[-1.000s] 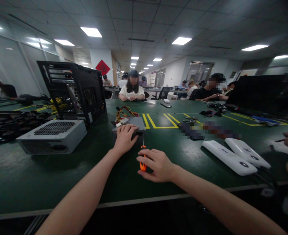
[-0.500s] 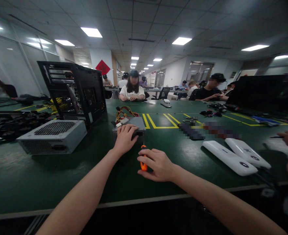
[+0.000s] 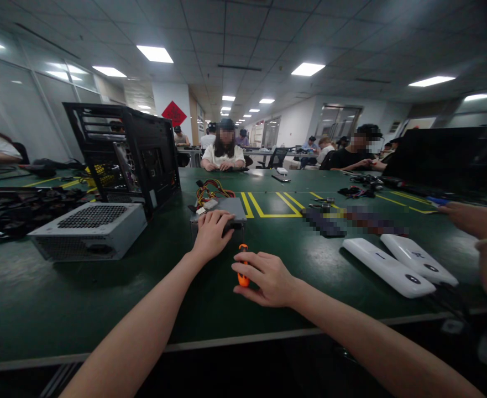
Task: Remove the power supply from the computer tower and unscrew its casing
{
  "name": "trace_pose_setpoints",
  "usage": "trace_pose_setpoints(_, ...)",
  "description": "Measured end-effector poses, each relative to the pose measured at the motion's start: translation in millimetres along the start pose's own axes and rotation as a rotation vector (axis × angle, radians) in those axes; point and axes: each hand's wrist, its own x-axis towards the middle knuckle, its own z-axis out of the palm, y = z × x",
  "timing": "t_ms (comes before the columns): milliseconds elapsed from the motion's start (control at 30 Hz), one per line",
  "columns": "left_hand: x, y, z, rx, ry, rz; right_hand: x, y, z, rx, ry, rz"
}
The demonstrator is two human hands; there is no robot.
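Observation:
A small grey power supply (image 3: 235, 208) lies on the green table in front of me, with a bundle of coloured wires and white plugs (image 3: 212, 193) at its far side. My left hand (image 3: 210, 236) grips it, fingers over the top and thumb along the near side. Nearer to me, my right hand (image 3: 270, 281) is closed on a screwdriver (image 3: 243, 281) with an orange and black handle. The handle points toward the power supply's near face. Its shaft and tip are hard to make out.
Left stand a larger power supply (image 3: 89, 232) and a black computer case (image 3: 135, 155). Two white devices (image 3: 388, 271), small tools (image 3: 324, 203) and a dark monitor (image 3: 446, 160) are on the right. A co-worker's hand (image 3: 471, 218) reaches in there; another person (image 3: 224, 152) sits opposite.
The screwdriver's handle has tilted slightly in my right hand, and its shaft shows less clearly. My left hand and the power supply stay put. The co-worker's hand at right has moved forward and left.

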Motion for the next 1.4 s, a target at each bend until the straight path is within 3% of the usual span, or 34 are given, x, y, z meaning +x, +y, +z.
trace_pose_setpoints(200, 0.2, 0.4, 0.3, -0.001, -0.016, -0.016, -2.5, 2.8, 5.2, 0.088, 0.143, 0.073)
trace_pose_setpoints(433, 0.2, 0.4, 0.2, 0.005, -0.006, -0.008, 0.4, -1.3, -3.2, 0.031, -0.053, 0.017)
trace_pose_setpoints(700, 0.3, 0.0, 0.2, 0.007, -0.003, -0.001, -3.1, 2.8, 6.5, 0.120, 0.055, 0.055)
trace_pose_setpoints(933, 0.6, 0.1, -0.5, 0.004, -0.004, 0.000, 0.8, -1.6, -2.2, 0.059, -0.047, 0.009)
trace_pose_setpoints(1167, 0.2, -0.7, 1.0, 0.007, -0.002, 0.006, -3.1, 1.8, 6.7, 0.047, 0.117, 0.049)
trace_pose_setpoints(1400, 0.1, -0.7, 0.3, 0.001, 0.004, 0.007, -0.5, -1.0, -1.5, 0.040, -0.052, 0.024)
